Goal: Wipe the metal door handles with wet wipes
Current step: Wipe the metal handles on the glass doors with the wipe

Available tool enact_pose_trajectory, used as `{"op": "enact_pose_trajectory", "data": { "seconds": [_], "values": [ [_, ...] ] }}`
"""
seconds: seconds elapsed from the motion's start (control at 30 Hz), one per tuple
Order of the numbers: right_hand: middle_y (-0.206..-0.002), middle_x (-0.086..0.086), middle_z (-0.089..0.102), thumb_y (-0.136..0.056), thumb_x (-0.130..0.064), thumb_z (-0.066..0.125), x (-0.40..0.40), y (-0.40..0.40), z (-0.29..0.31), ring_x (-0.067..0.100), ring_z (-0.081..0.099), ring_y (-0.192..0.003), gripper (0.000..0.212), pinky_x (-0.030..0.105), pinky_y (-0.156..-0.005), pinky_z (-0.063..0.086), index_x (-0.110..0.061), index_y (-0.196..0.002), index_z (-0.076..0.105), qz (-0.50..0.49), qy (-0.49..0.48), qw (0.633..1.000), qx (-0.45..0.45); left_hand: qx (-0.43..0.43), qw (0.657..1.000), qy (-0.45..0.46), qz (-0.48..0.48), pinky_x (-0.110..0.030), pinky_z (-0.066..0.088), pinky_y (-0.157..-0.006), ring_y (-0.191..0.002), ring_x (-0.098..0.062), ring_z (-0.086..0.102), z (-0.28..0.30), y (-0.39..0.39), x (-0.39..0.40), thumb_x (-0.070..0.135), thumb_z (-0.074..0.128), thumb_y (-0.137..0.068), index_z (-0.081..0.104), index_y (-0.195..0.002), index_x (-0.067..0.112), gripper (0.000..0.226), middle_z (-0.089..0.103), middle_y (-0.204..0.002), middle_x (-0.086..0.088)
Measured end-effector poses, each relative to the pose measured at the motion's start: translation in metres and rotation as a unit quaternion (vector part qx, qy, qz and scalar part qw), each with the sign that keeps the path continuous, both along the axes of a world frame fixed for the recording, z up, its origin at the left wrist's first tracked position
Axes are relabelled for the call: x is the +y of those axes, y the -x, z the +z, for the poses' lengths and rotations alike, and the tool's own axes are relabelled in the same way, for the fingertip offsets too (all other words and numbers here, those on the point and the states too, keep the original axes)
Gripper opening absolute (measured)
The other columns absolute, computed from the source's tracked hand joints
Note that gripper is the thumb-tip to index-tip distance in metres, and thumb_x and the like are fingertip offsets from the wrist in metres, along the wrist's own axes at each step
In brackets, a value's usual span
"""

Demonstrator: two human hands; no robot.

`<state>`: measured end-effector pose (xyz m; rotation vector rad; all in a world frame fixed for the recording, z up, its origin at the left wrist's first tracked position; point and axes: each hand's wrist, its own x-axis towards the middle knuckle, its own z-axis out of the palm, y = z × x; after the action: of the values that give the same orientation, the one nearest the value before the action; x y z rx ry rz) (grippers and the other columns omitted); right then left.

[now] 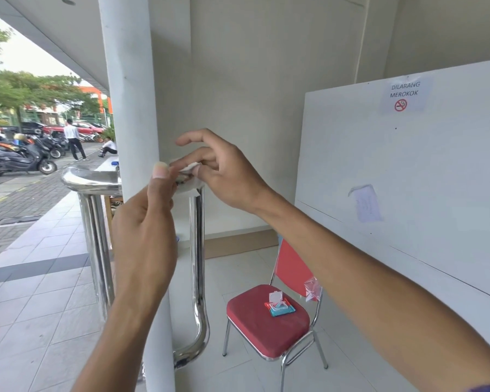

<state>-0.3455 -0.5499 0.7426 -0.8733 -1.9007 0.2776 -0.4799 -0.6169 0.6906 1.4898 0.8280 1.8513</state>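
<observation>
A white door edge (130, 108) stands upright in the middle, with a polished metal handle on each side. The right handle (197, 250) runs down and curves in at the bottom. The left handle (96, 222) bends over at its top. A white wet wipe (190, 179) lies over the top of the right handle. My right hand (224, 176) pinches the wipe from the right. My left hand (145, 236) pinches the same wipe from the left with thumb and fingers. Most of the wipe is hidden between the fingers.
A red padded chair (266, 332) with chrome legs stands at the lower right, carrying an open pack of wet wipes (279, 305). A white board (408, 179) with a no-smoking notice leans on the right. Parked motorbikes and people are outside at far left.
</observation>
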Motion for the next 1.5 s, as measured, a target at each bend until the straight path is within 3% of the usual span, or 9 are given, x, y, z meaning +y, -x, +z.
{"op": "enact_pose_trajectory", "data": {
  "seconds": [0.13, 0.27, 0.4, 0.57, 0.63, 0.8, 1.03, 1.27, 1.5],
  "values": [
    [-0.104, -0.002, 0.075, -0.091, 0.009, 0.044, 0.003, 0.005, 0.001, 0.013, 0.068, -0.097, 0.042, 0.032, -0.086, 0.052, -0.015, -0.123, 0.057, -0.043, -0.029, 0.998, -0.041, -0.021, 1.000, -0.002, -0.007, -0.038, 0.044, -0.105, -0.110, -0.001, 0.065, -0.003, -0.007, 0.001, 0.062, 0.042, -0.089, 0.071, -0.096, 0.044, 0.035, 0.073, -0.111, 0.012],
    [-0.099, -0.005, 0.075, -0.086, 0.009, 0.041, 0.006, 0.010, -0.004, 0.020, 0.063, -0.105, 0.047, 0.039, -0.093, 0.048, -0.016, -0.119, 0.063, -0.079, -0.096, 0.990, -0.066, -0.035, 0.999, 0.003, -0.001, -0.038, 0.045, -0.105, -0.109, -0.004, 0.066, -0.006, -0.013, 0.003, 0.057, 0.044, -0.090, 0.072, -0.096, 0.042, 0.032, 0.074, -0.108, 0.011],
    [-0.099, -0.001, 0.075, -0.089, 0.010, 0.048, 0.007, 0.004, -0.002, 0.004, 0.065, -0.083, 0.036, 0.014, -0.077, 0.046, -0.011, -0.115, 0.063, -0.048, -0.072, 0.996, -0.027, -0.034, 0.999, 0.006, 0.008, -0.038, 0.047, -0.102, -0.106, -0.004, 0.067, -0.009, -0.017, 0.003, 0.054, 0.044, -0.093, 0.072, -0.092, 0.047, 0.029, 0.074, -0.102, 0.014],
    [-0.103, 0.002, 0.073, -0.090, 0.008, 0.054, 0.007, 0.006, -0.009, 0.004, 0.061, -0.077, 0.034, 0.015, -0.078, 0.048, -0.010, -0.117, 0.064, -0.036, -0.074, 0.997, 0.006, -0.039, 0.999, 0.017, 0.006, -0.033, 0.048, -0.100, -0.106, -0.002, 0.066, -0.014, -0.023, 0.005, 0.051, 0.044, -0.095, 0.070, -0.096, 0.042, 0.028, 0.073, -0.105, 0.016],
    [-0.102, 0.002, 0.071, -0.088, 0.007, 0.057, 0.007, 0.003, -0.016, 0.011, 0.063, -0.075, 0.032, 0.022, -0.077, 0.053, -0.010, -0.114, 0.065, -0.023, -0.069, 0.996, 0.046, -0.044, 0.999, 0.020, 0.007, -0.030, 0.047, -0.099, -0.107, -0.002, 0.066, -0.016, -0.026, 0.007, 0.047, 0.044, -0.096, 0.070, -0.095, 0.043, 0.026, 0.073, -0.105, 0.017],
    [-0.098, 0.006, 0.070, -0.084, 0.010, 0.062, 0.008, -0.006, -0.025, 0.013, 0.066, -0.085, 0.030, 0.021, -0.078, 0.053, -0.005, -0.110, 0.065, 0.008, -0.028, 0.989, 0.143, -0.056, 0.997, 0.042, 0.010, -0.027, 0.047, -0.097, -0.106, -0.001, 0.066, -0.025, -0.035, 0.013, 0.043, 0.046, -0.096, 0.070, -0.093, 0.040, 0.024, 0.072, -0.099, 0.014],
    [-0.093, 0.013, 0.068, -0.087, 0.010, 0.064, 0.002, -0.021, -0.048, 0.021, 0.062, -0.080, 0.028, 0.039, -0.073, 0.058, 0.002, -0.113, 0.060, 0.077, 0.087, 0.971, 0.210, -0.053, 0.994, 0.089, -0.021, -0.031, 0.049, -0.100, -0.106, -0.008, 0.067, -0.034, -0.047, 0.015, 0.031, 0.043, -0.101, 0.064, -0.098, 0.037, 0.022, 0.069, -0.111, 0.011],
    [-0.098, 0.012, 0.070, -0.090, 0.003, 0.065, -0.008, -0.031, -0.078, 0.021, 0.066, -0.086, 0.026, 0.042, -0.082, 0.059, -0.003, -0.116, 0.060, 0.111, 0.181, 0.943, 0.255, -0.055, 0.992, 0.114, -0.026, -0.034, 0.052, -0.098, -0.104, -0.015, 0.069, -0.048, -0.049, 0.023, 0.029, 0.046, -0.101, 0.057, -0.130, 0.016, 0.034, 0.069, -0.119, -0.004],
    [-0.094, 0.005, 0.070, -0.091, -0.001, 0.065, -0.019, -0.042, -0.102, 0.017, 0.064, -0.083, 0.028, 0.027, -0.070, 0.057, -0.010, -0.117, 0.062, 0.131, 0.244, 0.925, 0.258, -0.040, 0.989, 0.142, -0.012, -0.036, 0.056, -0.091, -0.099, -0.020, 0.070, -0.068, -0.049, 0.024, 0.023, 0.054, -0.098, 0.052, -0.136, 0.015, 0.038, 0.068, -0.101, -0.005]
  ]
}}
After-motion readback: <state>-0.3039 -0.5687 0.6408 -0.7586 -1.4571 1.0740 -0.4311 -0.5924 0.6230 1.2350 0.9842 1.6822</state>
